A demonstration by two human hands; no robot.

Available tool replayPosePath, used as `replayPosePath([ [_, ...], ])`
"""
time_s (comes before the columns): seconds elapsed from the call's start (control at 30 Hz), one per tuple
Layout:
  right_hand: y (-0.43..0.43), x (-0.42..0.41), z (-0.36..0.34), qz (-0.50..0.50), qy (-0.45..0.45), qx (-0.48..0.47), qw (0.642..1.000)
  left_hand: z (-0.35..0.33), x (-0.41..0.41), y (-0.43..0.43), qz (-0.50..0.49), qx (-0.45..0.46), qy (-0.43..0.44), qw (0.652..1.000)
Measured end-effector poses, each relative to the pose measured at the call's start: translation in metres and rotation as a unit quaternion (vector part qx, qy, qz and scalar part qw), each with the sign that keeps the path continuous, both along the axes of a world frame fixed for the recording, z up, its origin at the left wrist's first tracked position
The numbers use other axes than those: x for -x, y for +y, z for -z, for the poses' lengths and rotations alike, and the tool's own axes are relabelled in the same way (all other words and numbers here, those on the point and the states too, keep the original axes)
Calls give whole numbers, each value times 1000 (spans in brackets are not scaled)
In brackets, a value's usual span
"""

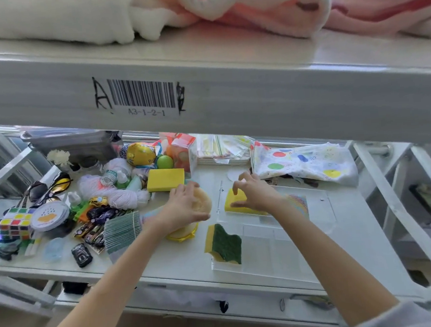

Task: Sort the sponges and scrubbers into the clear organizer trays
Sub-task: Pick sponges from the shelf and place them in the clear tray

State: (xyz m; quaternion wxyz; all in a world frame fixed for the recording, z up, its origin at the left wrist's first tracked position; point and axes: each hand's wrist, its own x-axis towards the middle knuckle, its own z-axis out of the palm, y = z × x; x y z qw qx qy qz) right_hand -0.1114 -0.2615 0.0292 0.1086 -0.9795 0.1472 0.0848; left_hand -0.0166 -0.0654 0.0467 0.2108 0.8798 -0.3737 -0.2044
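carefully we are lowering a round tan sponge (201, 200) in our left hand (184, 207), fingers curled around it, while our right hand (254, 193), fingers spread loosely, is settling a yellow sponge (234, 201) flat in the clear tray (316, 207).

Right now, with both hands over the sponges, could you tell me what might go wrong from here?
1. The left hand holds a round tan sponge close to the clutter; a sweep could knock the toy cars.
2. The green-topped sponge lies tilted on a clear tray's rim near the shelf edge and might slide off.
3. The clear trays are hard to see.
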Motion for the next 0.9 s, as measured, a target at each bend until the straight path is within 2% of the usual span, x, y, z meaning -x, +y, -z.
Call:
replayPosePath([
  [0.2,-21,31,-7,43,-39,-32,998,-2,52,-23,58,3,3,998],
  [0.33,-39,59,-15,77,-48,-32,995,24,94,-51,134,23,43,990],
  [0.47,-49,80,-16,89,-45,-30,995,55,120,-69,183,-32,1,983],
  [0.63,-45,83,-14,83,-49,-33,995,78,126,-74,179,-41,-40,982],
  [0.9,-21,57,-15,42,-61,-64,995,76,111,-61,110,36,79,990],
])
